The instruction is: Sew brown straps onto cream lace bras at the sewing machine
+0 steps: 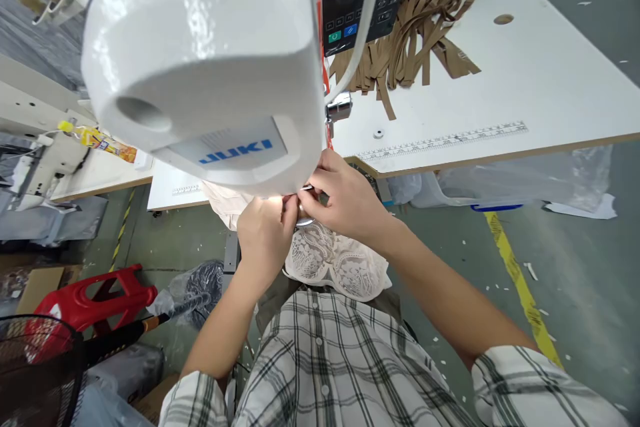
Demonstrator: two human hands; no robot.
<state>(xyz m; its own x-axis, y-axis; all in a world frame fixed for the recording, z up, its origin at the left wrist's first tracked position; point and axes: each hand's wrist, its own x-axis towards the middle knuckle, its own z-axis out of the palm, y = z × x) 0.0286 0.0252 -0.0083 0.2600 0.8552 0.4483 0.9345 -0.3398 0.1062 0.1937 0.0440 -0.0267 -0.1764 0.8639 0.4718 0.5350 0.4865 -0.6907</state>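
Observation:
Beneath the white JUKI sewing machine head [210,80], my two hands meet near the sewing point, which the head hides. My left hand [264,233] is closed, thumb against fingers, on the edge of a pale lace bra [340,263]. Light fabric [226,203] shows to the left of that hand. With thumb and forefinger pinched, my right hand [350,200] is at a small, thin whitish piece [306,187], too small to name. The bra's lace cups hang below the hands, over my lap.
Brown fabric strips [410,40] are heaped on the white table [550,73], behind a control panel [363,0]. A small bobbin-like disc [379,133] and a printed ruler [445,140] lie nearer. A red stool [95,300] and a fan [40,367] stand lower left.

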